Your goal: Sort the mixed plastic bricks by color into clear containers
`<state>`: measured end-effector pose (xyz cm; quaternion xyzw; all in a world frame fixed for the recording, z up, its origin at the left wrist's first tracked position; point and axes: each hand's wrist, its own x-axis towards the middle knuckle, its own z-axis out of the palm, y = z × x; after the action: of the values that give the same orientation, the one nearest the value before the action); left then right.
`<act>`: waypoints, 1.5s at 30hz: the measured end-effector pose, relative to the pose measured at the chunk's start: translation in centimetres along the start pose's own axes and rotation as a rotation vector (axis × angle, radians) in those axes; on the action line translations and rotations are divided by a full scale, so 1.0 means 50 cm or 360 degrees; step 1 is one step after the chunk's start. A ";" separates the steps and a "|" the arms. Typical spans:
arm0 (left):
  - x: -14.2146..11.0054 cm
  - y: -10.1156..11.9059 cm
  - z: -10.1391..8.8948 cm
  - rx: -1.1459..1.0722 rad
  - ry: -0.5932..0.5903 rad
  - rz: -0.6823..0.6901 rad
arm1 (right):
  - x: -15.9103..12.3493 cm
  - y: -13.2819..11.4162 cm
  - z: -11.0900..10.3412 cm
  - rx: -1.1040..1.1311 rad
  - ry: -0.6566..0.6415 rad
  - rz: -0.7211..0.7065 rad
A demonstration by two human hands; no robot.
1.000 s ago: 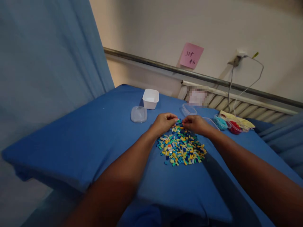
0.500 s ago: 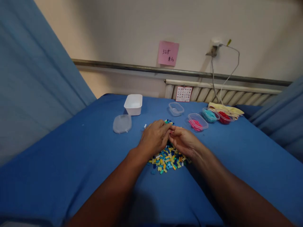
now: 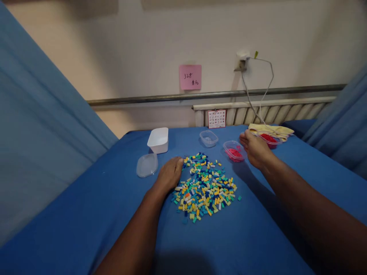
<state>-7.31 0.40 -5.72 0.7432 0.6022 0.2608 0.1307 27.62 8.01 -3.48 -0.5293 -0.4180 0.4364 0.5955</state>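
A spread pile of small toy building bricks (image 3: 205, 191) in yellow, blue, green and white lies on the blue cloth. My left hand (image 3: 170, 172) rests at the pile's left edge, back upward, with its fingers loosely extended; I see nothing held in it. My right hand (image 3: 255, 148) is raised beside the clear tub of pink bricks (image 3: 235, 153), its fingers stretched out toward the tub's far right side. It covers the place where the turquoise bricks' tub stood. Just right of that hand is a tub of red bricks (image 3: 269, 140), partly hidden.
Behind the pile stands a clear tub (image 3: 209, 139). A white box (image 3: 158, 140) and a translucent lid (image 3: 147, 165) are at left. A yellow cloth (image 3: 272, 130) lies at the back right, near a cable, radiator (image 3: 266, 113) and wall rail (image 3: 160, 98).
My hands have parted from above the pile. The right one has moved right and away to the tubs; the left has shifted to the pile's left edge. The camera view has tilted up.
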 end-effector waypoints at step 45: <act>0.010 0.026 0.013 -0.0522 -0.0223 0.0129 | -0.118 0.075 0.184 -0.0997 -0.1744 -0.1002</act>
<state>-5.80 0.63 -5.47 0.7519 0.5105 0.3081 0.2812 16.90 5.01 -6.57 -0.2338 -0.8970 0.3063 0.2166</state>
